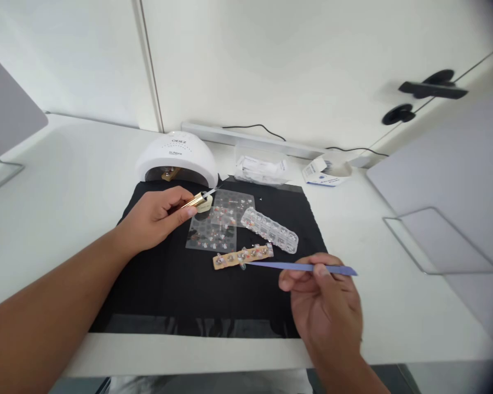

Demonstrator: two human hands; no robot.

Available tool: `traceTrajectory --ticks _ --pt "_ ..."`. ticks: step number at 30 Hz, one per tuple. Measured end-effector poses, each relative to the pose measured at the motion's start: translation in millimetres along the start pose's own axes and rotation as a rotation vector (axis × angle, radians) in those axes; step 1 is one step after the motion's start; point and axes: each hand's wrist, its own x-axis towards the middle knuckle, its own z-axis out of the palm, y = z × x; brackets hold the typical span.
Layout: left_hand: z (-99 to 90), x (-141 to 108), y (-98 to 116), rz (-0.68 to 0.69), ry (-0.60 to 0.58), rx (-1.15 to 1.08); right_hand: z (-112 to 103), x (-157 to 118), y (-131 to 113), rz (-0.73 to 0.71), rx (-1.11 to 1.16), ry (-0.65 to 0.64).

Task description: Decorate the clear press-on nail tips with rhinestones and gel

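1. Right hand [328,298] pinches the flat purple stick [298,266]; its tip points left, at the narrow tan strip of decorated nails [242,257].
2. Strip lies left of this nearer hand, long axis nearly sideways.
3. Left hand [158,219] pinches the gold-handled brush [196,200].

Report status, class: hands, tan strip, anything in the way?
Left hand holding gold-capped brush. Right hand holding purple pointed tool. Tool tip at tan strip, contact unclear. Clear plastic tray beyond strip, apparently not blocking.
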Motion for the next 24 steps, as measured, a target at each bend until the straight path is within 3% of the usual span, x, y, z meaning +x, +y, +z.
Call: traceTrajectory --ticks 7,11,16,24 --pt "1.9 -6.9 20.4 0.029 -0.101 0.075 6.4 4.1 8.6 0.247 0.09 0.261" --pt "10.4 -8.8 26.5 0.018 -0.2 -0.02 14.0 -1.5 9.8 0.295 0.101 0.269" --pt "22.1 -10.0 30.3 -0.026 -0.227 -0.043 18.8 -2.7 9.4 0.329 0.085 0.282" --pt "38.5 -13.6 44.4 -0.147 -0.249 -0.307 17.8 0.9 10.9 0.355 0.078 0.298"
